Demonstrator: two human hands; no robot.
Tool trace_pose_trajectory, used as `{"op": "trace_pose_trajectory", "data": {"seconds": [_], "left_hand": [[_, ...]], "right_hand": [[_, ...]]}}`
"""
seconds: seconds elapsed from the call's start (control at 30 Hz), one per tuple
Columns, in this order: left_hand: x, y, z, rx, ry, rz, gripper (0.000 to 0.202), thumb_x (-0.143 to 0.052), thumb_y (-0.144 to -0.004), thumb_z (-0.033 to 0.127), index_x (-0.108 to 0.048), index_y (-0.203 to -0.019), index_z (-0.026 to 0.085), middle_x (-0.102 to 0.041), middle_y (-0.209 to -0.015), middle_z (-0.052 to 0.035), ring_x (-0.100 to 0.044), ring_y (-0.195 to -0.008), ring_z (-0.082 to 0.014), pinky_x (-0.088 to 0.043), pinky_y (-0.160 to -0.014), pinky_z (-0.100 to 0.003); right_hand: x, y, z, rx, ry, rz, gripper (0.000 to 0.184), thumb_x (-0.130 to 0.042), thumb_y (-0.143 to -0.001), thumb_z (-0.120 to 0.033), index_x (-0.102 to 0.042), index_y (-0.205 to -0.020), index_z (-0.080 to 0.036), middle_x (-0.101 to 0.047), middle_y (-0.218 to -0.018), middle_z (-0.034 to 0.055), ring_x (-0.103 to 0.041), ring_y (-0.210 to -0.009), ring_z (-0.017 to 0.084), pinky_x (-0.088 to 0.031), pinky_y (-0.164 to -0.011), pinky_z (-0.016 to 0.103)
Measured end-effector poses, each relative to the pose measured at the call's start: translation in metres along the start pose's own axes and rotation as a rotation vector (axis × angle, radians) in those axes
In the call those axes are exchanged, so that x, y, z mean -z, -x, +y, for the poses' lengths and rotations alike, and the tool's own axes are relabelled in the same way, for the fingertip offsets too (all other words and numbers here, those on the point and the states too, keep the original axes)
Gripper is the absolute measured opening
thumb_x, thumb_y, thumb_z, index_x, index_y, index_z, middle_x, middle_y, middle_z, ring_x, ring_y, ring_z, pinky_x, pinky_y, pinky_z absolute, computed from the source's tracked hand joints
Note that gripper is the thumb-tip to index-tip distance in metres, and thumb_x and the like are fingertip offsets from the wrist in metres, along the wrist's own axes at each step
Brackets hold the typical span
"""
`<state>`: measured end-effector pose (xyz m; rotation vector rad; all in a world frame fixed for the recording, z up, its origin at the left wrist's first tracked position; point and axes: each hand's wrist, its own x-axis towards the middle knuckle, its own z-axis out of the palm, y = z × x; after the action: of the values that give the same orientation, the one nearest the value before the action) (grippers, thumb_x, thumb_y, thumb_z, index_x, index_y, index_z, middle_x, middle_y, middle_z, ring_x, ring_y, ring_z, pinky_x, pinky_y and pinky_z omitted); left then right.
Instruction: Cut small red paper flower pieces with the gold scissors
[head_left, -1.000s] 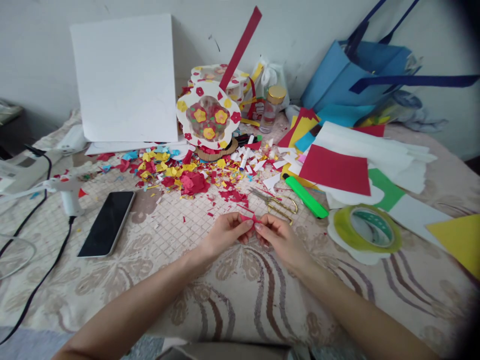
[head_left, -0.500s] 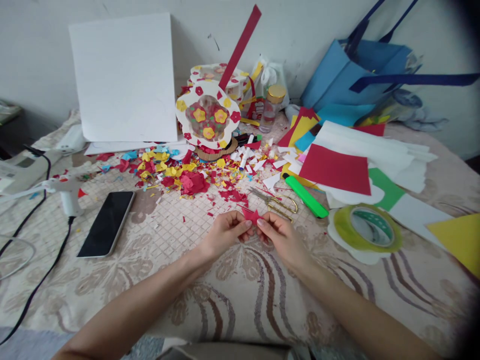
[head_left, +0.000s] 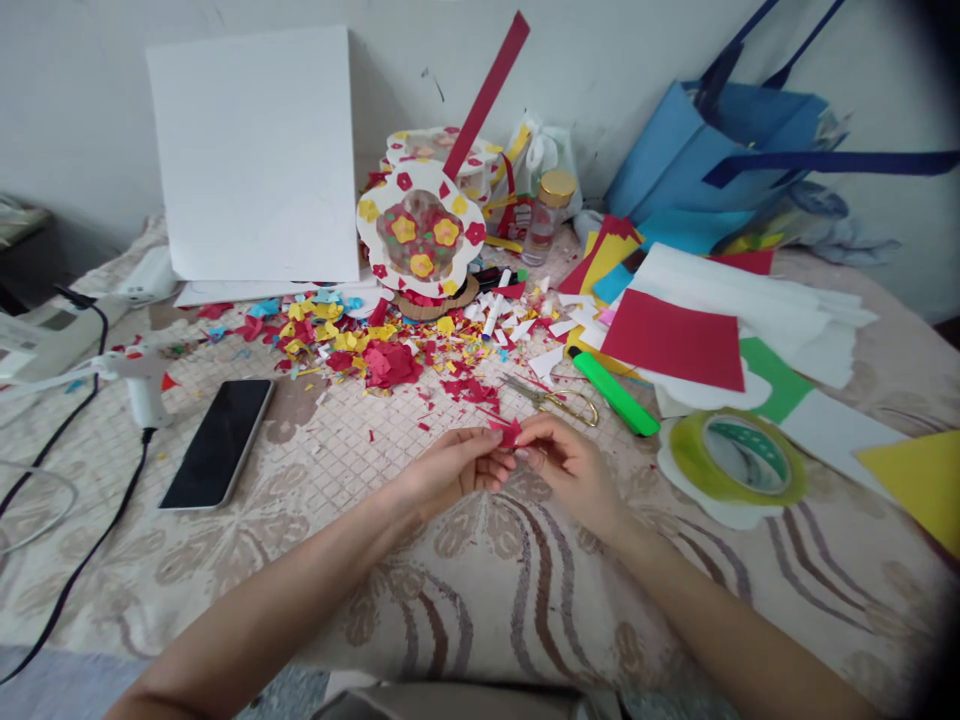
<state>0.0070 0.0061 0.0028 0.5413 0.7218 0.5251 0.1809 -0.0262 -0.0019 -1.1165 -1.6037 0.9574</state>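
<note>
My left hand (head_left: 450, 468) and my right hand (head_left: 570, 470) meet just above the patterned cloth, fingertips pinched from both sides on a small red paper cut-out (head_left: 508, 432). Just beyond them lie gold-handled scissors (head_left: 559, 400) and a heap of red, yellow and blue paper scraps (head_left: 375, 345). Behind the heap stands a white flower-shaped paper lantern (head_left: 418, 235) with red and yellow flowers.
A black phone (head_left: 217, 442) lies at the left, beside a white glue gun (head_left: 139, 385) with a black cable. A green highlighter (head_left: 615, 393), a tape roll (head_left: 739, 460), coloured paper sheets (head_left: 675, 340) and a blue bag (head_left: 697, 160) are at the right. A white board (head_left: 251, 155) leans on the wall.
The red cut-out has been turned between my fingertips and now sits more upright. Both hands stay together in about the same spot.
</note>
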Motion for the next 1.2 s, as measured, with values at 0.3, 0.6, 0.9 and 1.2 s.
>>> {"op": "trace_pose_trajectory", "data": {"seconds": [0.3,0.6,0.9,1.2], "left_hand": [[0.000,0.000,-0.002,-0.107,-0.185,0.063,0.027,-0.071,-0.073,0.035,-0.057,-0.073,0.012,-0.065,-0.066,-0.0012,-0.057,-0.054,-0.0058,-0.043,-0.056,-0.018],[-0.006,-0.001,-0.015,-0.164,-0.259,0.101,0.029,-0.068,-0.073,0.040,-0.055,-0.073,0.014,-0.065,-0.068,-0.0014,-0.057,-0.057,-0.0085,-0.045,-0.057,-0.022],[-0.004,-0.003,-0.015,-0.168,-0.296,0.119,0.030,-0.069,-0.071,0.040,-0.054,-0.072,0.013,-0.064,-0.068,-0.0017,-0.057,-0.057,-0.0083,-0.045,-0.058,-0.022],[-0.008,-0.004,-0.022,-0.244,-0.292,0.131,0.028,-0.066,-0.075,0.040,-0.056,-0.075,0.013,-0.065,-0.069,-0.0024,-0.059,-0.061,-0.0098,-0.047,-0.062,-0.023]], "right_hand": [[-0.001,0.000,0.002,0.024,0.046,-0.019,0.010,-0.051,-0.090,-0.028,-0.059,-0.086,-0.024,-0.060,-0.091,0.0037,-0.057,-0.089,0.019,-0.044,-0.079,0.033],[-0.005,0.002,0.003,-0.120,0.015,-0.023,0.012,-0.045,-0.092,-0.030,-0.052,-0.086,-0.021,-0.058,-0.088,0.0039,-0.055,-0.084,0.017,-0.044,-0.073,0.029],[-0.005,0.001,0.005,-0.154,0.006,-0.016,0.012,-0.047,-0.092,-0.029,-0.052,-0.084,-0.021,-0.056,-0.081,0.0016,-0.053,-0.075,0.015,-0.042,-0.067,0.028],[-0.005,0.001,0.007,-0.191,0.074,0.020,0.010,-0.047,-0.091,-0.026,-0.050,-0.083,-0.020,-0.053,-0.074,-0.0006,-0.051,-0.066,0.013,-0.040,-0.061,0.025]]}}
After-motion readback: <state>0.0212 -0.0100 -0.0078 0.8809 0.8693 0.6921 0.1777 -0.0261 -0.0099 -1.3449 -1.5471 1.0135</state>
